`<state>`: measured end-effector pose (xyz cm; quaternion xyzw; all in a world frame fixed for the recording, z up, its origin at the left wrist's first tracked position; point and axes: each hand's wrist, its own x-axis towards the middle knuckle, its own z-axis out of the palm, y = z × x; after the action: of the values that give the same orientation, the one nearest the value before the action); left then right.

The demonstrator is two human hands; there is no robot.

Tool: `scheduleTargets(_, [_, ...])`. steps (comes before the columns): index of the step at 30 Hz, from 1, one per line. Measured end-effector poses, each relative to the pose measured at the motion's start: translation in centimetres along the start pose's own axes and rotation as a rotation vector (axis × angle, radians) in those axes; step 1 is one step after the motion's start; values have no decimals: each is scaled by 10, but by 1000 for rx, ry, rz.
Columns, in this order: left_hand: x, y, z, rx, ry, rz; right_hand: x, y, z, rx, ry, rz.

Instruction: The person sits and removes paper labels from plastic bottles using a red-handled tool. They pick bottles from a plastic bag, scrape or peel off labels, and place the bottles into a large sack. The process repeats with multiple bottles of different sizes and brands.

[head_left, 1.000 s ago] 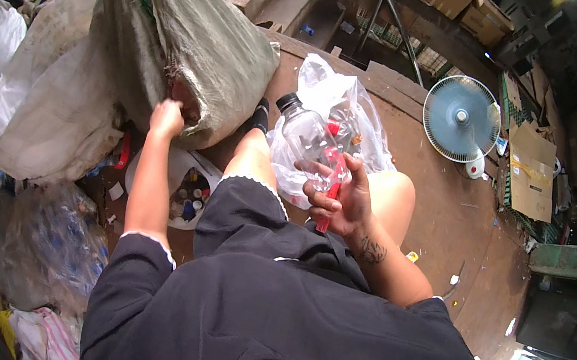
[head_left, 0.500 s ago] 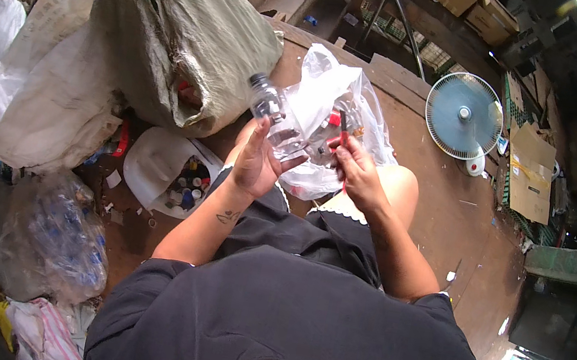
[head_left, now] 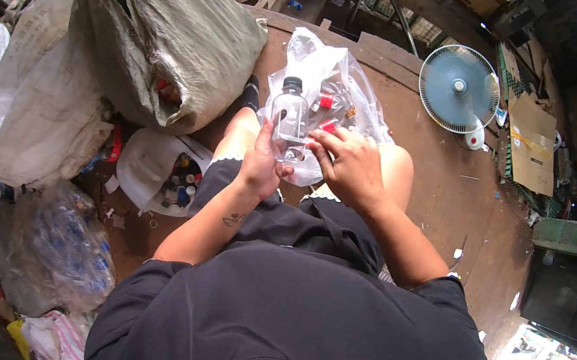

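Note:
My left hand [head_left: 260, 164] is wrapped round the lower part of a clear plastic bottle [head_left: 292, 113] with a black cap, held upright over my lap. A pale strip shows on the bottle's side. Beside it my right hand [head_left: 349, 161] has its fingers bent, fingertips at the bottle's right side. What it holds, if anything, is hidden by the fingers. Just behind both hands lies a white, see-through plastic bag [head_left: 364, 90] between my legs, with clear bottles inside. Red pieces [head_left: 327, 101] show among them.
Left of my legs sits a white container [head_left: 142, 163] with several bottle caps. A large grey-beige sack [head_left: 168, 30] stands behind it. Farther left are white sacks and a clear bag of bottles [head_left: 64, 242]. A fan [head_left: 459, 86] and flattened cardboard [head_left: 531, 144] are at the right.
The bottle has gone from tilted to upright in my left hand. My right hand has moved closer to it and turned. The red-handled tool seen in it before no longer shows clearly.

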<state>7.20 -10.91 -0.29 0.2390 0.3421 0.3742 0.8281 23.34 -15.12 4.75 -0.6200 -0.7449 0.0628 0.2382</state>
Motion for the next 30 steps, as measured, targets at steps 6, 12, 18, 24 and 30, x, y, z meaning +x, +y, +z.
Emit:
scheduleTargets(6, [5,-7,-2,-3,16,-64,6,9,3,3,0,75])
scheduleTargets(12, [6,-13,0,38,49,-100,-4,8,8,9,-5,94])
scheduleTargets(18, [16,-17,0,123,108,-67,-5,13,13,-27,-5,103])
scheduleTargets(24, [19,-24,-4,87,141,-131,-6,16,10,23,-66,170])
scheduleTargets(30, [21,-20,-6,17,89,-208,-3,21,12,1,-59,164])
